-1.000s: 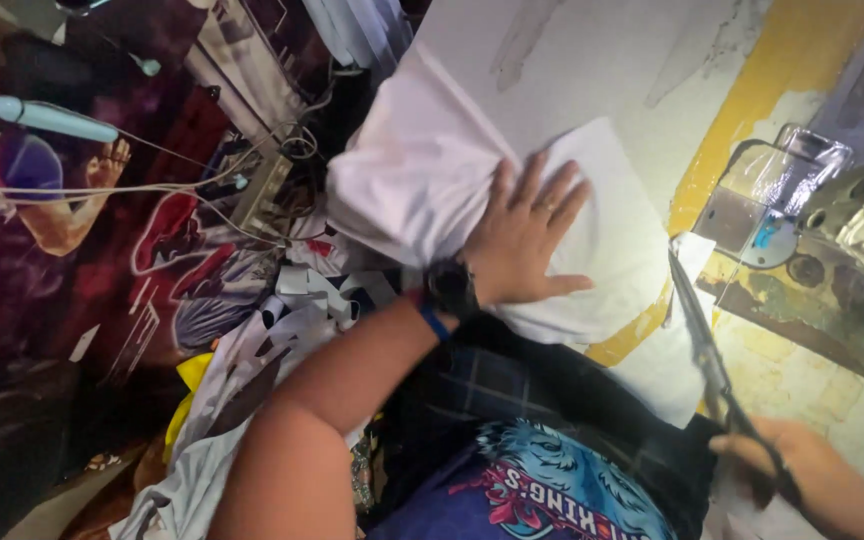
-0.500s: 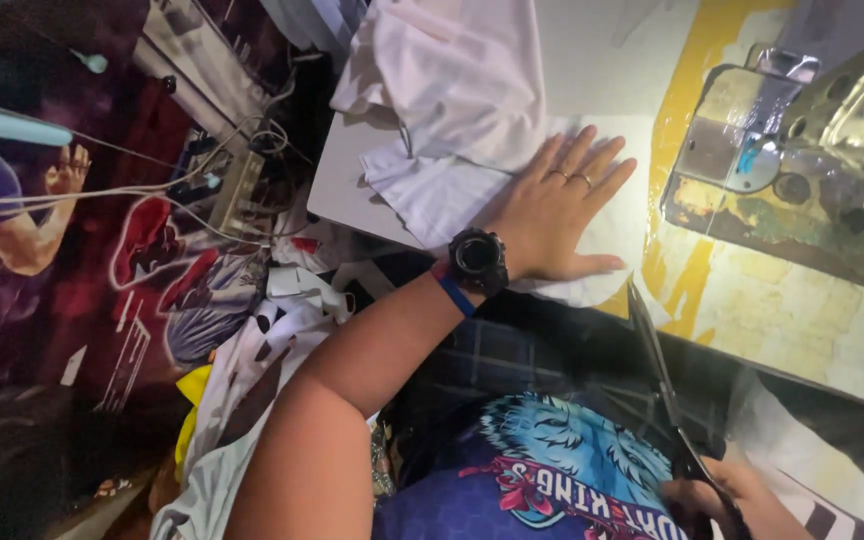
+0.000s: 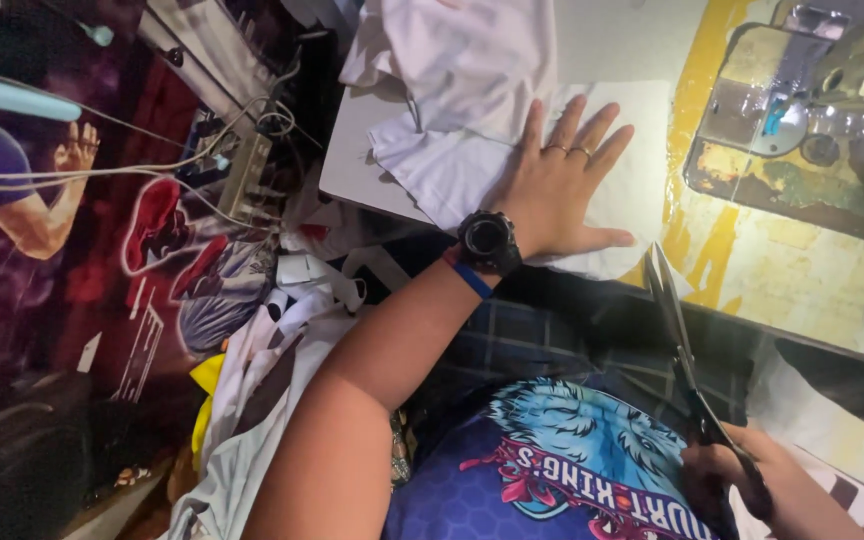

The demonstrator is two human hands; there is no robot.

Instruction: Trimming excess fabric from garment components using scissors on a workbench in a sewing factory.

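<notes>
Scissors (image 3: 680, 345) are held in the right hand (image 3: 752, 480) at the 5 o'clock corner of the view, fingers closed through the handles. Their long axis runs from the handles at 5 o'clock up toward 12 o'clock, tilted slightly left, and the tips point at the near edge of the white fabric piece (image 3: 642, 150). Blades appear closed or nearly so; the tips lie just beside the fabric edge, and contact cannot be confirmed.

Left hand (image 3: 562, 185) lies flat, palm down, fingers spread and pointing toward 12 to 1 o'clock, pressing the white fabric piece onto the desk (image 3: 352, 160); it grips nothing. A black wristwatch (image 3: 489, 240) and a blue band sit on that wrist, and rings show on two fingers.

A crumpled heap of white cloth (image 3: 462, 60) lies at 11 o'clock from the left hand, overlapping the flat piece. A sewing machine (image 3: 822, 110) stands at 2 o'clock on a yellow, worn surface. More loose cloth (image 3: 252, 370) hangs off the desk at 8 o'clock.
</notes>
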